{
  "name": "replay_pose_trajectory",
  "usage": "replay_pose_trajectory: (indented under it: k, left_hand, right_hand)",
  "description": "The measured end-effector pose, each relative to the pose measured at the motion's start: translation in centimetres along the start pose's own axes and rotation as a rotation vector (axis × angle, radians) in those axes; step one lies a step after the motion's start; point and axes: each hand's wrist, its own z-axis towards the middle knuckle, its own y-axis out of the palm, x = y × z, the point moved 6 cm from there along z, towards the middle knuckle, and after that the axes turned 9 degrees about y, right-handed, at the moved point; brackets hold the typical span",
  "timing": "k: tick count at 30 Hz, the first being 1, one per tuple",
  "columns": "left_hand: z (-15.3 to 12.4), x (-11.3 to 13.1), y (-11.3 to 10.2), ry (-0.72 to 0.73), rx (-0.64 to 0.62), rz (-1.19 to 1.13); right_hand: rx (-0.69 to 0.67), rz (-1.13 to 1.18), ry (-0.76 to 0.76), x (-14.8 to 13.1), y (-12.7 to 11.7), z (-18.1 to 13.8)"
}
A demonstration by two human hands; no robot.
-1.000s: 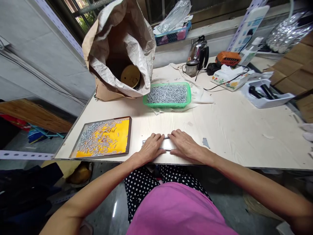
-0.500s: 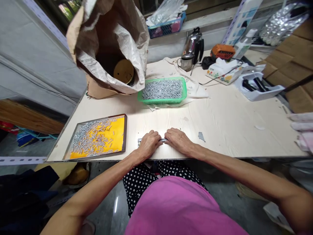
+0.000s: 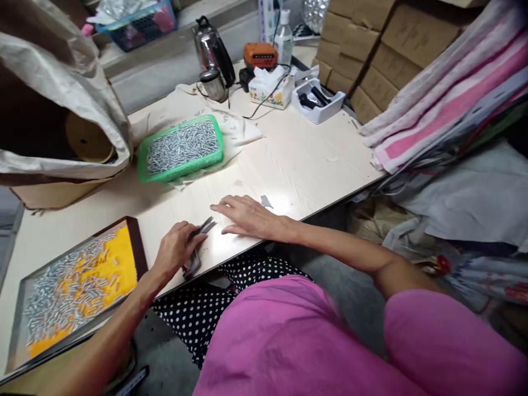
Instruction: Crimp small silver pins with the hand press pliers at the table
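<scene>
My left hand (image 3: pixel 175 250) is closed on a stack of thin grey metal strips (image 3: pixel 197 247) at the near edge of the pale wooden table (image 3: pixel 297 159). The strips' upper ends fan out past my fingers and their lower ends reach the table edge. My right hand (image 3: pixel 243 215) lies flat on the table just right of the strips, fingers stretched out, holding nothing. A brown-framed tray (image 3: pixel 74 280) with a yellow floor and several small silver pins lies to the left of my left hand.
A green basket (image 3: pixel 180 147) full of silver pins sits behind the hands. A big paper sack (image 3: pixel 53 115) stands at the left. A kettle (image 3: pixel 210 52), tissue box (image 3: pixel 272 91) and white tray (image 3: pixel 317 102) are at the back. Cardboard boxes (image 3: pixel 371 49) and folded towels (image 3: pixel 449 88) stand at the right.
The view has swung to the right. My left hand has gathered the metal strips and turned them at an angle, while my right hand has let go and spread flat on the table.
</scene>
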Motion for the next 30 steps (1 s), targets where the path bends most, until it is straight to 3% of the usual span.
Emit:
replay_pose_trajectory:
  k: [6,10,13,18,21,25,30]
  left_hand:
    - [0.5,-0.1,-0.1,-0.094,-0.082,0.008]
    - [0.8,0.0,-0.4,-0.153,-0.108,0.002]
    - [0.9,0.1,-0.5,-0.185,-0.142,0.007]
    - [1.0,0.2,-0.6,-0.249,-0.174,0.039]
    - [1.1,0.5,-0.7,-0.277,-0.179,0.043]
    - [1.0,0.8,-0.7,-0.254,-0.176,0.048]
    - [0.9,0.4,-0.5,-0.218,-0.199,0.065]
  right_hand:
    - [0.559,0.242,0.174,2.9,-7.9,-9.2]
    - [0.835,0.263,0.503,6.0,-8.2,-16.6]
    - [0.823,0.279,0.789,9.5,-4.4,-21.5]
    - [0.606,0.608,1.336,16.2,8.0,-30.0]
    - [0.579,0.662,1.473,17.6,13.3,-33.9]
    - [0.574,0.655,1.526,17.6,16.1,-36.4]
    - [0.595,0.591,1.487,17.5,15.0,-36.4]
